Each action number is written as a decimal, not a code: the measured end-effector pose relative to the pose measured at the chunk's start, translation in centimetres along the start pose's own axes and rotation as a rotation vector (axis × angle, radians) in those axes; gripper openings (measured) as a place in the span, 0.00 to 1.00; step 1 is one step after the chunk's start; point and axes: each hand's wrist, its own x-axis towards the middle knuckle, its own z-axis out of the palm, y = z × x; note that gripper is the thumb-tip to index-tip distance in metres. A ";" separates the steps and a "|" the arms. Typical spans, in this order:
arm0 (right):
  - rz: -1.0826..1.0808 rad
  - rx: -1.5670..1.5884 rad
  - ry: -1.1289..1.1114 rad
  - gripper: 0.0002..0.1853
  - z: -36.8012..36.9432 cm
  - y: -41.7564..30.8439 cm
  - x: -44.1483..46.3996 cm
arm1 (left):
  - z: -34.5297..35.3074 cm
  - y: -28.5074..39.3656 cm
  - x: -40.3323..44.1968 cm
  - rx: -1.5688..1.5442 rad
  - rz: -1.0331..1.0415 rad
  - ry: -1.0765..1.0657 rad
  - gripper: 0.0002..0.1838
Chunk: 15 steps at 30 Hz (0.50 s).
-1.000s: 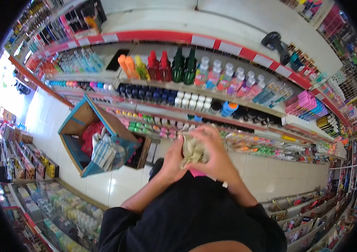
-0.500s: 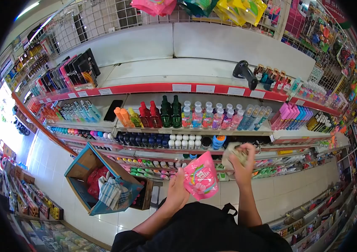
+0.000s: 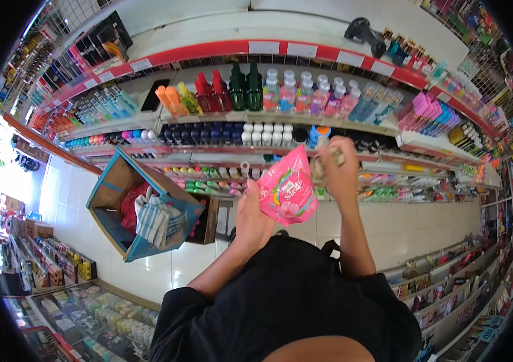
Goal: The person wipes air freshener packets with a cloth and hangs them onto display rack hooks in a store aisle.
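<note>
My left hand (image 3: 250, 218) grips a shiny pink pouch (image 3: 289, 190) by its left side, thumb along the edge. The pouch has a rainbow and flower print and is held upright, with its front toward me. Just to the right of it, my right hand (image 3: 342, 175) is closed around a crumpled greyish-beige cloth (image 3: 318, 167). Part of the cloth bunches between the fingers and part hangs beside the pouch. Whether cloth and pouch touch is unclear.
Ahead, shelves hold green bottles (image 3: 245, 87), clear-capped bottles (image 3: 286, 90) and white-capped bottles (image 3: 267, 134). A black handheld scanner (image 3: 366, 37) and a dark phone (image 3: 155, 95) lie on the shelves. At left stands an open blue-edged cardboard box (image 3: 102, 202) holding a checked cloth (image 3: 155, 218).
The view has tilted downward, so the shelves and both hands appear higher. The right hand has turned, with the cloth now bunched more inside it. The pouch stays in my left hand.
</note>
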 end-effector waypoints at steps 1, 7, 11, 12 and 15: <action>0.016 -0.001 -0.004 0.09 0.0 -1.2 -0.4 | 0.5 0.4 -0.2 -0.045 0.013 0.043 0.33; -0.286 0.013 -0.254 0.08 2.8 -8.3 -4.0 | -1.3 0.6 -0.2 0.081 -0.113 0.018 0.30; -0.367 -0.174 -0.262 0.09 5.3 -5.4 -5.4 | -2.5 1.2 -1.5 -0.025 -0.144 0.025 0.26; -0.332 -0.147 -0.174 0.09 5.5 -4.3 -5.2 | -2.8 1.6 -1.9 -0.030 -0.158 0.037 0.26; -0.060 -0.210 -0.075 0.08 5.3 -2.2 -4.0 | -3.4 3.7 -2.5 0.014 -0.132 0.006 0.32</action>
